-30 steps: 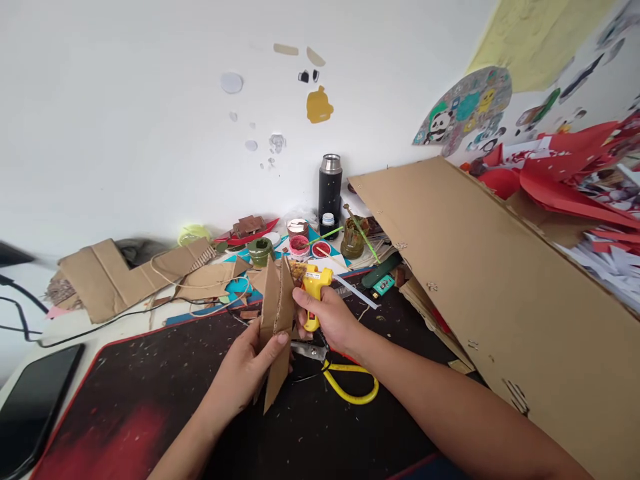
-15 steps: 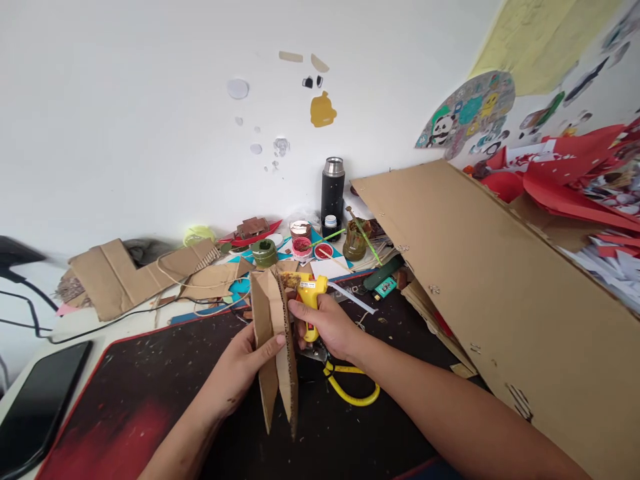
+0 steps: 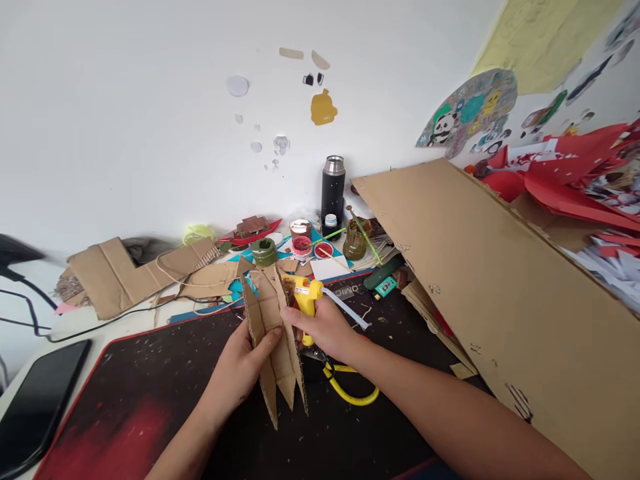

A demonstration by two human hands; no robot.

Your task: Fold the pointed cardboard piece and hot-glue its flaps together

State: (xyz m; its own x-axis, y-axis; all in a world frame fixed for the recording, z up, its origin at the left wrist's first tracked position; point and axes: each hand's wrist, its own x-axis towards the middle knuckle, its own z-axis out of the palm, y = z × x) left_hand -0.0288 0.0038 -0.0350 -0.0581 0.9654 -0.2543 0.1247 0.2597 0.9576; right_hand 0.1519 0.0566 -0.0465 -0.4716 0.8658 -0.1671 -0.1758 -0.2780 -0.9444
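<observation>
My left hand (image 3: pixel 247 357) grips a folded cardboard piece (image 3: pixel 280 377) from its left side, thumb pressed inside the fold. The piece stands on end, its side flaps raised around a middle panel and its lower ends pointed. In my right hand (image 3: pixel 325 327) is a yellow hot glue gun (image 3: pixel 306 300) with a pale glue stick (image 3: pixel 347 310) jutting from its back. The gun's front lies behind the right flap, so its nozzle is hidden. My right thumb touches that flap. Below my right hand lie yellow-handled scissors (image 3: pixel 355 399), partly covered.
A dark mat (image 3: pixel 165 373) covers the desk. Behind it stand paint jars (image 3: pixel 264 252), a black flask (image 3: pixel 333 187) and cardboard scraps (image 3: pixel 115 277). A large cardboard sheet (image 3: pixel 490 267) leans on the right. A phone (image 3: pixel 43 393) lies at the left.
The cardboard piece has turned and opened toward me, showing more of its middle panel. My right hand and the glue gun have shifted slightly, the gun tilting a little.
</observation>
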